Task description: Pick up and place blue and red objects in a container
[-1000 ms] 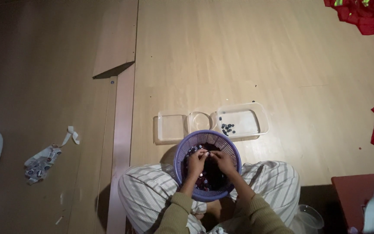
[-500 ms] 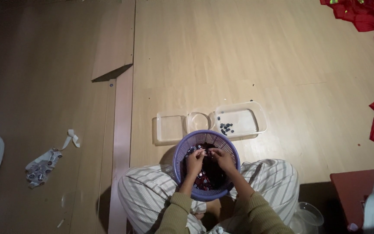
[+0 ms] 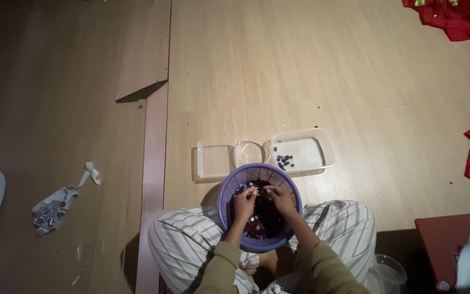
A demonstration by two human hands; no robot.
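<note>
– How is the light?
– Dim and warm; the wooden floor [image 3: 278,71] is brightest at upper centre and falls off to deep shade along the left side and the corners.
– Shadows?
– A dark wedge under the raised floor panel [image 3: 143,60]; shade beneath the purple basket [image 3: 229,190].
– Sharpness?
– Fairly crisp in the middle; small pieces in the basket stay grainy; the edges bend slightly, wide-angle fashion; no glare.

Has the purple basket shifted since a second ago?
No. The purple basket sits just as close to the clear rectangular container on the floor.
</note>
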